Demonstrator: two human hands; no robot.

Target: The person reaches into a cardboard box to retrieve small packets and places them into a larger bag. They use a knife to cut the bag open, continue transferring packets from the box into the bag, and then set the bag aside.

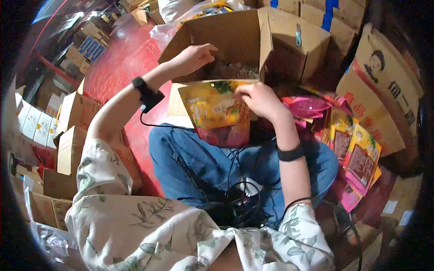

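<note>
My right hand [262,102] is closed on the upper right edge of a yellow and pink snack pouch [217,110]. The pouch hangs upright above my lap, its printed face towards me. Over the opening of a cardboard box [221,38] is my left hand [195,59], its fingers loosely bent and apart, with nothing visible in them. Inside the box, some small clear or shiny material [235,72] shows near the bottom, too dim to make out. More yellow and pink pouches [359,158] lie in a pile to the right of my knee.
Taped cartons [312,18] stand behind the box, with a light-coloured tool [298,36] on one. A printed carton [377,90] leans at the right. Behind the box lies a clear plastic bag [199,13]. Black cables [239,194] cross my lap. Boxes line the left of the red floor [120,63].
</note>
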